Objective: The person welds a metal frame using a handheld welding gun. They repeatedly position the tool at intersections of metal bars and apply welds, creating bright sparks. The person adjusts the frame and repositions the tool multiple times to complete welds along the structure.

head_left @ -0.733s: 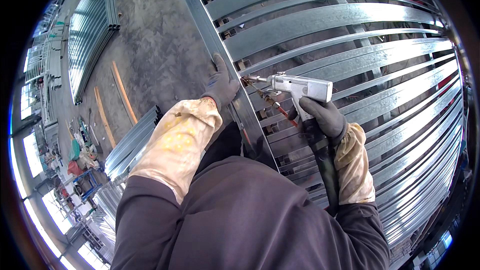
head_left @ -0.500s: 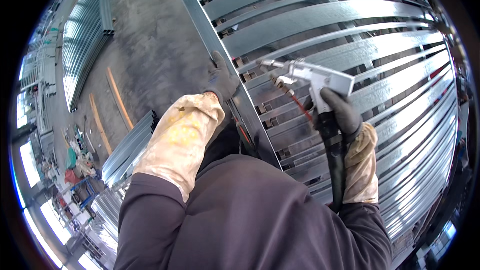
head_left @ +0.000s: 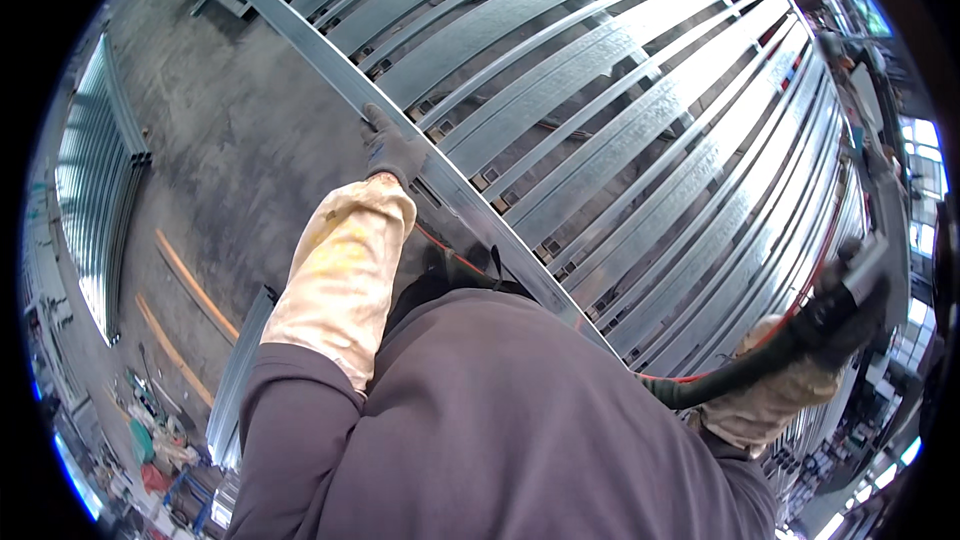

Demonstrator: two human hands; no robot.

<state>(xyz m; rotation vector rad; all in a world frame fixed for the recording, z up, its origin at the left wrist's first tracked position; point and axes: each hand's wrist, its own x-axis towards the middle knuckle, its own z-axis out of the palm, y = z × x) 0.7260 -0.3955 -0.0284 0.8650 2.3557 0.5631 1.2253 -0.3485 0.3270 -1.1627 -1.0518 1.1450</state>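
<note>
A single head-worn fisheye camera is looking steeply down over the person's own chest and shoulders, filling the lower middle of the frame. It is facing a rack of metal strips (head_left: 640, 130) spreading across the upper right, close by. The concrete floor (head_left: 250, 160) is lying farther off at the left.

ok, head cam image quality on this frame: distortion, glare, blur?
Head view: strong fisheye, so the straight galvanised steel strips bow toward the black rim; bright sheen on those strips and blown-out windows at right; the grey-gloved left hand on the long steel edge rail is sharp; the dark-gloved right hand gripping a black hose tool near the rim is softer and stretched.
</note>
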